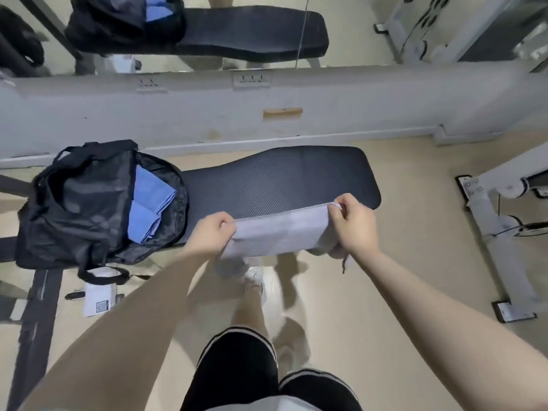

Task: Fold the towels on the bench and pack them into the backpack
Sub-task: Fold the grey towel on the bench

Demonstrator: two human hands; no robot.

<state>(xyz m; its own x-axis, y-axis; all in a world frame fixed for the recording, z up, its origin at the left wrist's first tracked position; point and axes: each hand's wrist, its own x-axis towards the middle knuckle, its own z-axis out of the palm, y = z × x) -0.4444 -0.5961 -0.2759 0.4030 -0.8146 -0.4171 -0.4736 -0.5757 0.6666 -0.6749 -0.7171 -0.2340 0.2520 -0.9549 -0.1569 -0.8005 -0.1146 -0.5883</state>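
— Left hand (214,232)?
— Curled round the left top corner of the grey towel (278,232), thumb and fingers pinching the edge.

— Right hand (353,223)?
— Same on the other side: pinching the right top corner, fingers bent over the hem, a small tag or loop poking out by the thumb.

— Towel's place relative to both?
— Stretched flat between them, top edge taut from one grip to the other. Held over the near edge of the black padded table (281,179), lower part hanging down past that edge towards the floor. Touching the pad or just above it: cannot tell.

— Backpack?
— Black backpack (89,203) on the left end of the table, just beside the left hand, lying with its main opening unzipped and wide. Inside, folded blue towels (148,203), at least two layers showing.

— Anything else nearby?
— Pale floor (385,292) under the table, a white sheet with a printed code (99,298) lying on it below the backpack. Mirror (237,31) along the far wall, repeating the table and backpack. Grey machine frame (504,203) to the right, well apart from the towel.
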